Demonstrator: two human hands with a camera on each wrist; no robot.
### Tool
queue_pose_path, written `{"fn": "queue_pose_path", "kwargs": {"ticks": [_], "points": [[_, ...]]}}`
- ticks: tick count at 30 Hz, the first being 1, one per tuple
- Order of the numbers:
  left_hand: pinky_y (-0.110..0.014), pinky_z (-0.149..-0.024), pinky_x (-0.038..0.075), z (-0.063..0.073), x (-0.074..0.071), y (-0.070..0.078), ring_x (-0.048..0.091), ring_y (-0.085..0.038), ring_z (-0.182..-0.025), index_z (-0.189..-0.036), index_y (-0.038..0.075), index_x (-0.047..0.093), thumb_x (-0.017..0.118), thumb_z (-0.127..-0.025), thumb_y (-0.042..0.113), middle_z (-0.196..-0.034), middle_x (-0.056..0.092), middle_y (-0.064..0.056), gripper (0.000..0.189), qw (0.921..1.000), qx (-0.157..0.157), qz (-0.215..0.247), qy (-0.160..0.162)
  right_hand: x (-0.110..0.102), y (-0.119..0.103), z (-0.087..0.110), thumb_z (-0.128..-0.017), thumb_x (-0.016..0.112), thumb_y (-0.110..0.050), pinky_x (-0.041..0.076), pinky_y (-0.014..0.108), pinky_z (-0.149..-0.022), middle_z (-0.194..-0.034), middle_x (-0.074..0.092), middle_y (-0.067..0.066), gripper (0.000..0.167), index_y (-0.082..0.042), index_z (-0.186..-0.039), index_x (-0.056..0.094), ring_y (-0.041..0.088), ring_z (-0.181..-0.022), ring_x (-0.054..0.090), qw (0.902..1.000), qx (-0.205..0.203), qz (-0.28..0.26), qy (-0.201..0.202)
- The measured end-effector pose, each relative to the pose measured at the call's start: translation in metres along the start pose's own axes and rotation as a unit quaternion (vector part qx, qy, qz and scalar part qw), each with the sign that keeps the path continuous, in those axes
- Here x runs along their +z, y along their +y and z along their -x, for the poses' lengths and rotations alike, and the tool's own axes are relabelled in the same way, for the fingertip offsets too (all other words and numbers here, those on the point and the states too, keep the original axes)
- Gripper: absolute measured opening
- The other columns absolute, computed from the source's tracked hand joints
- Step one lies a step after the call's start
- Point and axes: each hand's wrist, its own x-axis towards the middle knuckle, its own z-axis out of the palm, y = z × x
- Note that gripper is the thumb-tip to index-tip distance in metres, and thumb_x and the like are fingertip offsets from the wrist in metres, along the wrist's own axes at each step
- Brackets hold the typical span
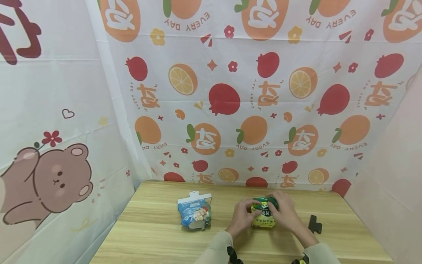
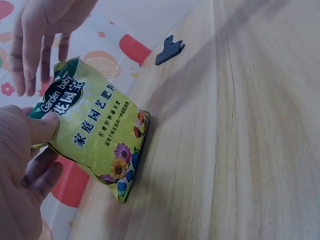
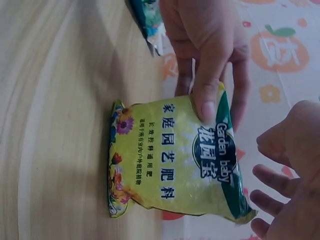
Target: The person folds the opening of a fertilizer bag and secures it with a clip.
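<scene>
A yellow-and-green bag (image 1: 263, 222) marked "Garden baby" stands upright on the wooden tabletop (image 1: 148, 234), between the person's two hands. The left hand (image 1: 243, 217) pinches it near one upper corner, thumb across the front and fingers behind. The right hand (image 1: 285, 212) is by the opposite upper corner, its fingers (image 3: 275, 181) loosely spread (whether any fingertip touches the bag, I can't tell from here). A black clip (image 1: 315, 224) lies to the right, near that arm. Over on the left sits a blue bag (image 1: 195, 214) with a white clip (image 1: 193, 198) along its top, well apart from both hands.
</scene>
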Motion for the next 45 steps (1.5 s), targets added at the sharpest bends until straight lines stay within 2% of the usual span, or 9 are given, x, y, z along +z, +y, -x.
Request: {"fn": "queue_pose_path", "kwargs": {"ticks": [7, 14, 18, 21, 22, 28, 33, 38, 45], "points": [[-0.027, -0.077, 0.058, 0.0, -0.001, 0.001, 0.067, -0.024, -0.108, -0.107, 0.014, 0.078, 0.078, -0.088, 0.011, -0.134, 0.066, -0.015, 0.02, 0.9977, 0.039, -0.053, 0.013, 0.005, -0.008, 0.004, -0.09, 0.071, -0.005, 0.029, 0.066, -0.099, -0.123, 0.068, 0.013, 0.024, -0.01, -0.114, 0.069, 0.039, -0.12, 0.055, 0.9989, -0.018, 0.04, -0.017], [-0.018, -0.077, 0.055, 0.002, -0.001, 0.004, 0.067, -0.028, -0.116, -0.108, 0.014, 0.077, 0.077, -0.089, 0.011, -0.136, 0.066, -0.01, 0.02, 0.9936, 0.074, -0.085, 0.012, 0.009, -0.011, 0.007, -0.086, 0.075, -0.003, 0.029, 0.065, -0.1, -0.12, 0.071, 0.012, 0.025, -0.012, -0.109, 0.07, 0.037, -0.118, 0.058, 0.999, -0.024, 0.037, -0.012], [-0.033, -0.089, 0.059, 0.004, -0.001, 0.004, 0.067, -0.028, -0.119, -0.108, 0.015, 0.077, 0.077, -0.089, 0.013, -0.136, 0.066, -0.009, 0.019, 0.9883, 0.091, -0.121, 0.018, 0.011, -0.013, 0.01, -0.086, 0.076, -0.004, 0.03, 0.066, -0.101, -0.116, 0.073, 0.01, 0.023, -0.012, -0.107, 0.071, 0.036, -0.116, 0.061, 0.9985, -0.023, 0.048, -0.014], [-0.047, -0.1, 0.055, 0.005, 0.0, 0.004, 0.066, -0.027, -0.121, -0.106, 0.016, 0.078, 0.078, -0.088, 0.015, -0.134, 0.067, -0.008, 0.018, 0.9823, 0.105, -0.153, 0.026, 0.013, -0.014, 0.012, -0.086, 0.076, -0.003, 0.035, 0.066, -0.102, -0.114, 0.073, 0.009, 0.022, -0.011, -0.106, 0.072, 0.035, -0.116, 0.062, 0.9988, -0.022, 0.041, -0.015], [-0.047, -0.101, 0.055, 0.005, 0.0, 0.004, 0.066, -0.026, -0.121, -0.106, 0.016, 0.078, 0.079, -0.088, 0.016, -0.133, 0.068, -0.008, 0.018, 0.98, 0.111, -0.163, 0.028, 0.013, -0.015, 0.013, -0.086, 0.076, -0.003, 0.036, 0.066, -0.102, -0.113, 0.074, 0.009, 0.022, -0.01, -0.106, 0.072, 0.034, -0.116, 0.062, 0.9988, -0.024, 0.04, -0.013], [-0.034, -0.092, 0.055, 0.007, 0.003, 0.004, 0.064, -0.021, -0.11, -0.102, 0.016, 0.078, 0.082, -0.084, 0.017, -0.122, 0.071, -0.004, 0.018, 0.9593, 0.162, -0.223, 0.063, 0.016, -0.014, 0.013, -0.083, 0.078, 0.001, 0.048, 0.061, -0.1, -0.11, 0.074, 0.008, 0.025, -0.009, -0.105, 0.071, 0.032, -0.112, 0.064, 0.9987, -0.035, 0.036, -0.006], [-0.037, -0.09, 0.052, 0.008, 0.004, 0.003, 0.064, -0.018, -0.104, -0.1, 0.017, 0.078, 0.083, -0.083, 0.017, -0.113, 0.073, -0.002, 0.017, 0.9421, 0.197, -0.257, 0.086, 0.018, -0.011, 0.014, -0.083, 0.077, 0.0, 0.049, 0.056, -0.098, -0.109, 0.074, 0.008, 0.025, -0.008, -0.106, 0.071, 0.029, -0.108, 0.065, 0.9991, -0.028, 0.03, -0.012], [-0.035, -0.089, 0.051, 0.008, 0.006, 0.002, 0.064, -0.014, -0.101, -0.097, 0.017, 0.078, 0.083, -0.083, 0.015, -0.104, 0.074, 0.003, 0.014, 0.9411, 0.199, -0.26, 0.086, 0.02, -0.009, 0.015, -0.085, 0.077, -0.002, 0.051, 0.051, -0.095, -0.107, 0.074, 0.005, 0.023, -0.01, -0.106, 0.071, 0.024, -0.105, 0.065, 0.9994, -0.017, 0.024, -0.017], [-0.024, -0.082, 0.049, 0.007, 0.007, 0.002, 0.066, -0.009, -0.089, -0.095, 0.016, 0.078, 0.083, -0.082, 0.014, -0.092, 0.076, 0.006, 0.014, 0.944, 0.194, -0.253, 0.085, 0.022, -0.008, 0.014, -0.088, 0.074, -0.002, 0.055, 0.041, -0.089, -0.102, 0.074, 0.001, 0.02, -0.011, -0.106, 0.071, 0.016, -0.098, 0.066, 0.9994, 0.002, 0.006, -0.035]]}}
